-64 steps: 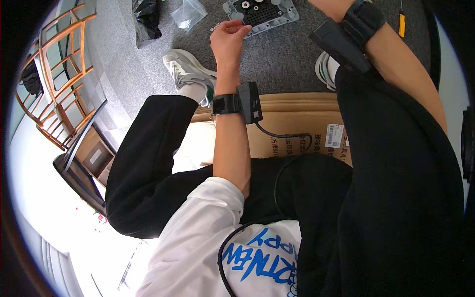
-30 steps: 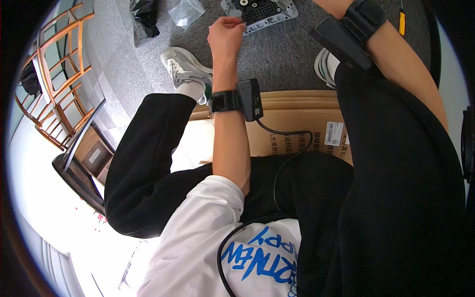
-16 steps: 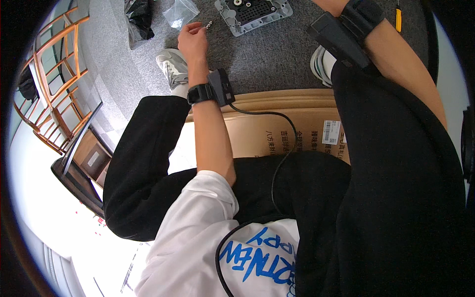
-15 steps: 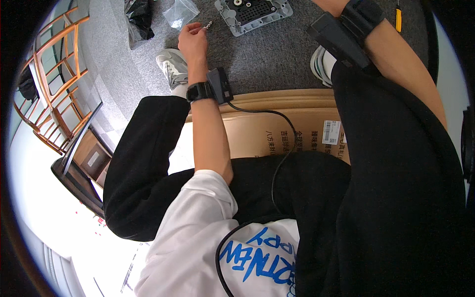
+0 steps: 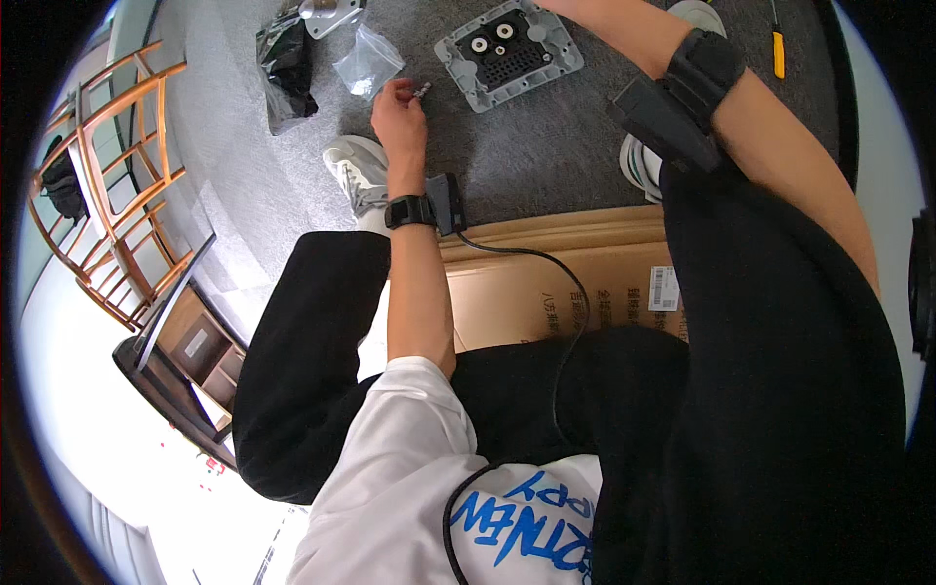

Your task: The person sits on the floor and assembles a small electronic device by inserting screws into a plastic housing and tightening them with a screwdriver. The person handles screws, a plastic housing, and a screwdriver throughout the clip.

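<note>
My left hand point(image 5: 398, 119) is low over the carpet, fingers curled in and closed at a little cluster of small silver metal pieces point(image 5: 422, 91). The pieces look like screws, but they are too small to be sure of. A clear plastic bag point(image 5: 369, 64) lies just beyond these fingers. To the right of the hand sits a grey metal housing point(image 5: 475, 96) with a black perforated inside and pale round parts. My right forearm point(image 5: 634, 39) reaches across past the housing's far right side. The right hand itself is cut off by the top edge.
A black plastic bag point(image 5: 285, 73) and a silver metal part point(image 5: 331, 18) lie far left. A yellow-handled screwdriver point(image 5: 779, 54) lies far right. Cardboard point(image 5: 517, 292) is between my legs, my shoes are beside the work, and a wooden chair point(image 5: 117, 185) is at left.
The view has shifted, so the floor things sit lower and more of the housing and the silver part shows. My left hand stays at the small metal pieces; the right hand has left the view.
</note>
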Tool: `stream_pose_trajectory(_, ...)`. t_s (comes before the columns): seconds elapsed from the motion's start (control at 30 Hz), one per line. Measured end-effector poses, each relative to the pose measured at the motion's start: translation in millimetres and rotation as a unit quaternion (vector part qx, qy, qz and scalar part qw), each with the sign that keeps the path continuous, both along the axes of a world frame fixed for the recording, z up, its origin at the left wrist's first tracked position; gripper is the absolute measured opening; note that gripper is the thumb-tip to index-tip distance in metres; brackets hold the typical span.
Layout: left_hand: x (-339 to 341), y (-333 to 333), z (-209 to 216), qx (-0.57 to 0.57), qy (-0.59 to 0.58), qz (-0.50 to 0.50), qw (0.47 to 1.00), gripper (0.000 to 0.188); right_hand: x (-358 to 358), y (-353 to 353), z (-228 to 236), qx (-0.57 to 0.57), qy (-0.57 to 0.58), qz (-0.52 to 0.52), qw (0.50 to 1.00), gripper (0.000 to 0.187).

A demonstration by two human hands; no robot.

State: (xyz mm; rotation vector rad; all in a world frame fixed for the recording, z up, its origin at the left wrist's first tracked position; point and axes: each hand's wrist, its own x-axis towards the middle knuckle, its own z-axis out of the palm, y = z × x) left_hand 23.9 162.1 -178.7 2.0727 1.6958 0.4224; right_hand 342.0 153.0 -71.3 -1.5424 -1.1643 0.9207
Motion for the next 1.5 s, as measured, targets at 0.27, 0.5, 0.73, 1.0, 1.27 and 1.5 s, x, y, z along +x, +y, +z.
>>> stream_pose_trajectory(0.27,-6.5,0.4,0.6,0.006,-0.008,-0.026,1.0,0.013,-5.7,0.4,1.7,-0.005,0.003,0.003,1.0,0.035)
stream_pose_trajectory(0.5,-6.3,-0.1,19.6,-0.025,-0.033,0.103,0.994,0.013,-5.2,1.3,-0.1,-0.009,0.024,0.001,1.0,0.035)
stream_pose_trajectory(0.73,27.6,14.9,53.3,-0.011,-0.103,0.083,0.991,0.017,-7.0,1.7,-1.6,-0.03,0.055,0.009,0.998,0.035)
stream_pose_trajectory(1.0,76.5,6.4,66.3,-0.035,-0.251,0.025,0.967,0.015,-4.4,1.3,-2.8,-0.014,0.058,0.013,0.998,0.035)
stream_pose_trajectory(1.27,84.6,1.4,59.5,-0.143,-0.272,0.029,0.951,0.013,-1.3,-0.4,-1.7,-0.004,0.095,0.013,0.995,0.034)
stream_pose_trajectory(1.5,83.3,3.3,57.6,-0.117,-0.19,-0.012,0.975,0.014,2.6,-2.1,-2.5,0.004,0.111,0.01,0.994,0.033)
